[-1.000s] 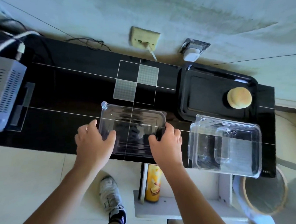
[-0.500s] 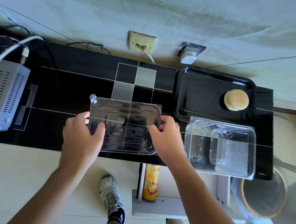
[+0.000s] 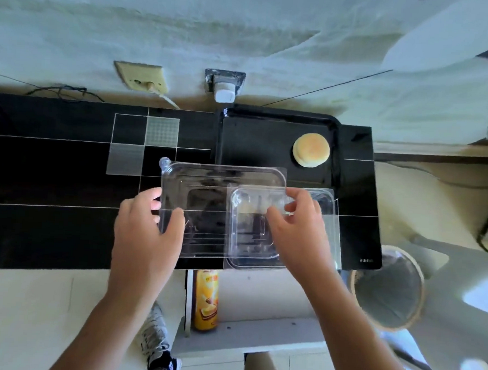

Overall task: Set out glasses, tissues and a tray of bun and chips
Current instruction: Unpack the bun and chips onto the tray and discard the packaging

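A clear plastic lid [image 3: 208,188] is held flat above the black counter [image 3: 54,175]. My left hand [image 3: 147,230] grips its left edge, thumb on top. At its right end my right hand [image 3: 294,224] pinches the edge with curled fingers. The lid now overlaps a clear plastic container [image 3: 262,236] that stands at the counter's front right. A black tray [image 3: 253,143] lies at the back right, and a round golden bun [image 3: 311,150] sits in its right part.
A yellow chips can [image 3: 205,299] stands on a low shelf under the counter's front edge. A round woven basket [image 3: 387,288] is on the floor to the right. Wall sockets [image 3: 224,84] sit behind the counter. My shoe [image 3: 155,344] is below.
Both hands have carried the clear lid to the right, until it overlaps the clear container. The view has also shifted right, and the grey appliance at the left is out of frame.
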